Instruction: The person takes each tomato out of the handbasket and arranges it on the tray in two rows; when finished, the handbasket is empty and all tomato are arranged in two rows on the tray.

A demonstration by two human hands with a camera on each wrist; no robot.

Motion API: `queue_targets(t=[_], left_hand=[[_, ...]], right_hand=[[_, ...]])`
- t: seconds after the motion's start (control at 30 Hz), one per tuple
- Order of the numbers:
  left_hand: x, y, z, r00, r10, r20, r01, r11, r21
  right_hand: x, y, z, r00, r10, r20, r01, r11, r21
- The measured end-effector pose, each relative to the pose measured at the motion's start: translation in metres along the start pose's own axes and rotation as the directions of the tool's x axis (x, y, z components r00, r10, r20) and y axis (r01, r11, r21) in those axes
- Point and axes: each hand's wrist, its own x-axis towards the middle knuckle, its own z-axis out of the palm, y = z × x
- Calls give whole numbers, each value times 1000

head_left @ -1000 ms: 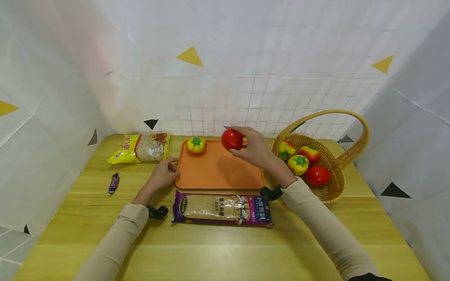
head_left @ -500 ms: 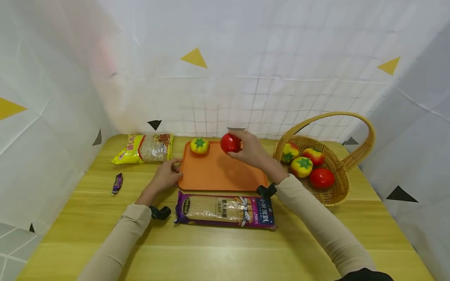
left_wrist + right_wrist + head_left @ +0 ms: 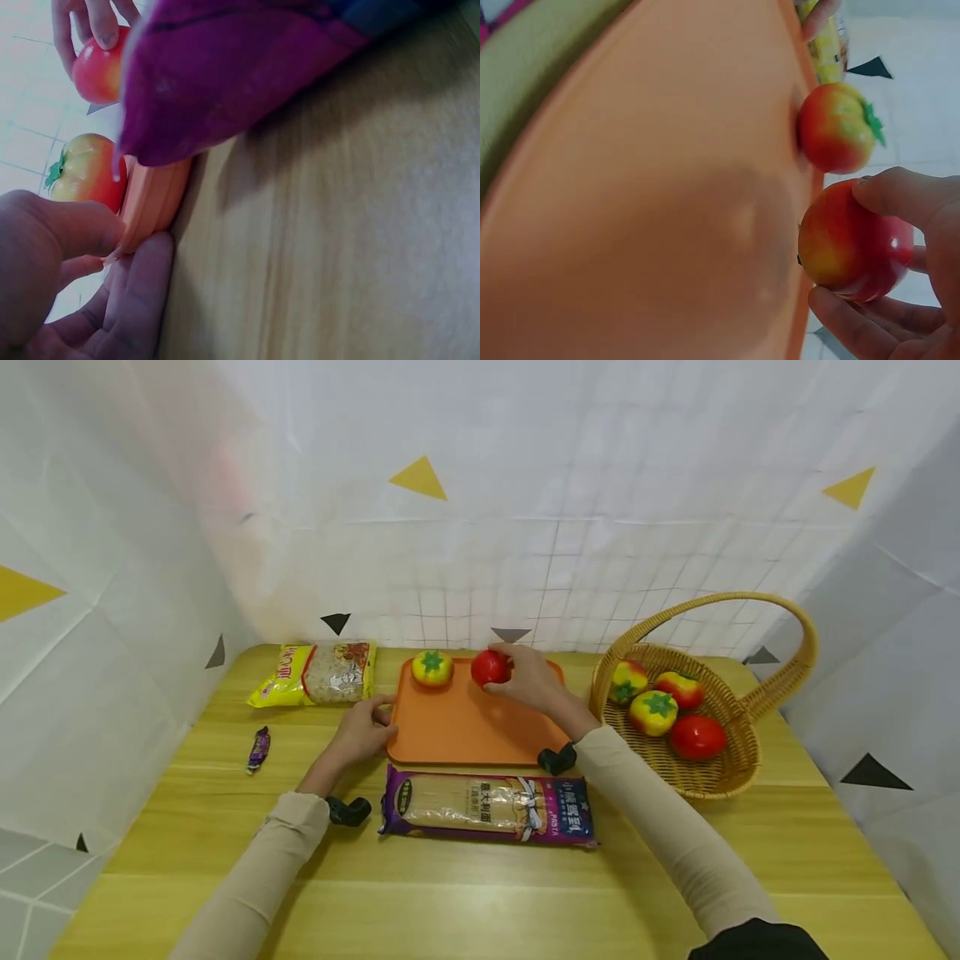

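In the head view my right hand [image 3: 528, 679] grips a glossy red tomato [image 3: 489, 668] over the back of the orange tray [image 3: 457, 731]. From the right wrist, this tomato [image 3: 855, 244] shows a yellow patch on its underside, thumb on one side and fingers on the other; a shadow falls on the tray. My left hand [image 3: 360, 732] holds the tray's left edge, pinched between thumb and fingers in the left wrist view. A yellow-and-red tomato with a green leafy top [image 3: 432, 669] sits in the tray's back left corner.
A wicker basket [image 3: 753, 768] with a tall handle stands on the right, holding several similar tomatoes. Along the tray's front lies a purple pasta packet [image 3: 487, 807]. A yellow food bag [image 3: 322, 674] is at the back left, with a small purple wrapped candy [image 3: 258, 750] in front.
My right hand has brought the red tomato slightly left and lower over the tray. The left hand keeps its hold on the tray edge. The head view has shifted a little.
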Motion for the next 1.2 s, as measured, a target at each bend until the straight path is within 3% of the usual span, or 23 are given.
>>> queue_targets(t=[0.2, 0.5, 1.2], left_hand=[[-1, 2, 0, 1000, -7, 0, 7, 1000, 1], [0, 5, 0, 1000, -15, 1, 15, 1000, -2], [-1, 2, -1, 1000, -19, 2, 19, 1000, -11]], right_hand=[[8, 5, 5, 998, 42, 52, -41, 999, -15], [20, 9, 7, 994, 32, 107, -33, 999, 10], [29, 4, -2, 980, 95, 172, -77, 992, -104]])
